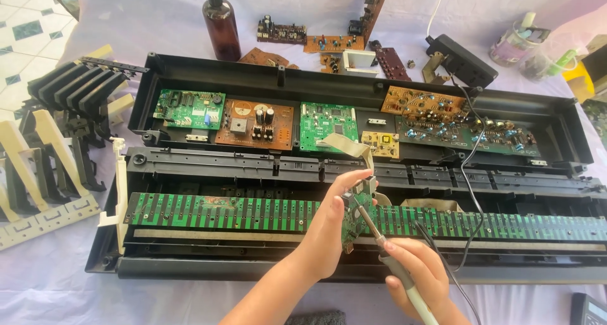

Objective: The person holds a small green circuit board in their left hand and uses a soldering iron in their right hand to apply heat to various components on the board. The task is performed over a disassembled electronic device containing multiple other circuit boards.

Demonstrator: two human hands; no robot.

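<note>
My left hand [329, 227] holds a small green circuit board [352, 212] upright over the long green key contact strip [221, 212]. A grey ribbon cable [348, 147] runs from this small board up toward the boards at the back. My right hand [418, 273] grips a soldering iron [395, 262] by its handle, and the metal tip touches the small board. The iron's black cord [469, 173] loops away over the case. Both hands work above an opened black keyboard case [190, 78].
Inside the case lie several green and brown circuit boards [254, 124]. Removed black and white piano keys [57, 129] are stacked at left. A brown spray bottle [221, 23], loose boards [334, 43] and a black adapter [460, 61] sit behind. A meter corner [588, 309] shows at bottom right.
</note>
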